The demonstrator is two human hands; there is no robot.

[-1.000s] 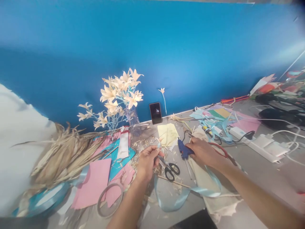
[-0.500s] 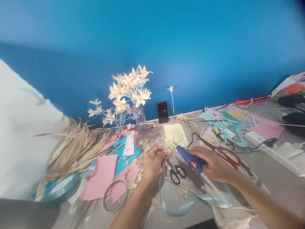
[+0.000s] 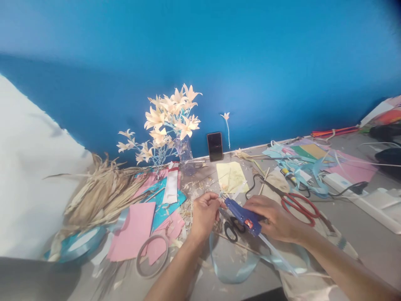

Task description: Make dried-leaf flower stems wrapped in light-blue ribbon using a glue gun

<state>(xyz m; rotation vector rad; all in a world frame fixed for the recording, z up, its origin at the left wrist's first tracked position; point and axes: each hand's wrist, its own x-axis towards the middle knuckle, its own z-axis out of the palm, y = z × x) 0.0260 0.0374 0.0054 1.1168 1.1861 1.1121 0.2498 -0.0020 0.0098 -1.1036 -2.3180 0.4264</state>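
My right hand [image 3: 275, 218] grips a blue glue gun [image 3: 242, 215] with a clear glue stick trailing out behind it. Its nozzle points left and reaches the fingertips of my left hand [image 3: 205, 211]. That hand is pinched shut on a small pale piece, too small to name. Black-handled scissors [image 3: 233, 228] lie on the table just under the gun. A light blue ribbon [image 3: 233, 267] loops across the table below both hands.
A vase of cream paper flowers [image 3: 171, 121] and a phone [image 3: 214, 146] stand against the blue wall. Dried husks [image 3: 100, 194], pink paper [image 3: 133, 230] and a tape ring [image 3: 152, 261] lie at left. Red scissors [image 3: 299, 205], a power strip [image 3: 369, 200] and cables are at right.
My right hand picked the glue gun up off the table and swung its nozzle left to my left hand's fingertips. The view shifted slightly left.
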